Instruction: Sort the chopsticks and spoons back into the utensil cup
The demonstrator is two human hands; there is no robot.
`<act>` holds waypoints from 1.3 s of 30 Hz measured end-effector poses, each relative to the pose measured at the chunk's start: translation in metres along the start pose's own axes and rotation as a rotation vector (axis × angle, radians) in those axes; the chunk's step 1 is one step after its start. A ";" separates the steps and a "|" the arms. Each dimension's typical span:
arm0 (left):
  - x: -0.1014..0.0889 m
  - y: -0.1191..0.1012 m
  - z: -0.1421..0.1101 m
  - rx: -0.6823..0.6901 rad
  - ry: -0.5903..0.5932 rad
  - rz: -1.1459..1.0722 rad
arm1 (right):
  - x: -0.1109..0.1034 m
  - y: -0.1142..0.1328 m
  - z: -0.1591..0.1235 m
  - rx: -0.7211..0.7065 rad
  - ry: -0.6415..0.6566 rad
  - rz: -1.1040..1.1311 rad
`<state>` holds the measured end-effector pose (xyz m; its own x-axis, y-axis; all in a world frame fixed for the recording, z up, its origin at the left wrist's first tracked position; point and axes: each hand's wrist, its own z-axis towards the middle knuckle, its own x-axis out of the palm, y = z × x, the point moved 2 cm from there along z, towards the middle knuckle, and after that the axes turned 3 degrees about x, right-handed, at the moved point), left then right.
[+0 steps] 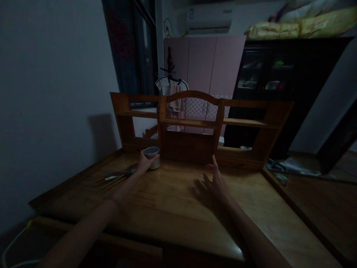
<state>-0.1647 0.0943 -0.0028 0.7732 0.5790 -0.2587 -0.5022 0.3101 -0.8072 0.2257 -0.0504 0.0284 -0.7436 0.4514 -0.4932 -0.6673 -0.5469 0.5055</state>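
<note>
I am looking down at a wooden desk (173, 208) in a dim room. My left hand (144, 163) is wrapped round a small pale cup (152, 156) that stands at the back of the desk, close to the wooden shelf unit (195, 123). My right hand (216, 182) hovers over the desk's middle with its fingers stretched out and apart, holding nothing. Several thin brushes or pens (115, 176) lie on the desk just left of my left wrist.
The shelf unit runs along the desk's back edge. A grey wall is on the left. Behind the desk hang clothes (173, 95) before a pink wardrobe (206, 67); a dark cabinet (279, 78) stands at the right. Papers (295, 165) lie at the far right.
</note>
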 end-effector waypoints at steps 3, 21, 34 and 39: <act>0.003 0.004 -0.001 0.019 0.030 -0.002 | -0.001 0.001 0.000 -0.011 0.007 -0.013; -0.004 -0.007 0.010 0.182 0.098 0.089 | 0.001 -0.002 -0.001 0.012 0.022 0.017; -0.025 -0.008 0.023 0.188 0.077 0.235 | 0.000 0.000 0.000 0.006 0.032 0.036; -0.026 -0.007 0.023 0.198 0.104 0.216 | 0.001 -0.002 0.000 0.031 0.028 0.025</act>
<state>-0.1909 0.0944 0.0216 0.6711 0.5701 -0.4740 -0.7168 0.3354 -0.6114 0.2262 -0.0494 0.0268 -0.7589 0.4175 -0.4997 -0.6498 -0.5352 0.5397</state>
